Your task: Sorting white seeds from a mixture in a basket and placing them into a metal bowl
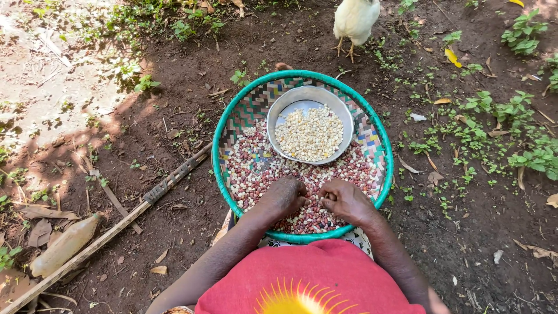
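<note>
A round woven tray with a green rim point(216, 152) rests on my lap, covered with red and white mixed kernels point(250, 174). At its far side sits a metal bowl point(278, 111) partly filled with pale kernels point(310, 135). My left hand point(283, 196) rests on the mixed kernels at the near side, fingers curled down into them. Close beside it, my right hand point(344, 199) also lies on the kernels with its fingers bent, pinching at them. Whether either hand holds kernels is hidden.
Bare dark soil surrounds me, with green weeds point(494, 134) to the right. A white chicken point(356, 20) stands just beyond the tray. A long stick point(116, 224) and a plastic bottle point(63, 245) lie on the ground to the left.
</note>
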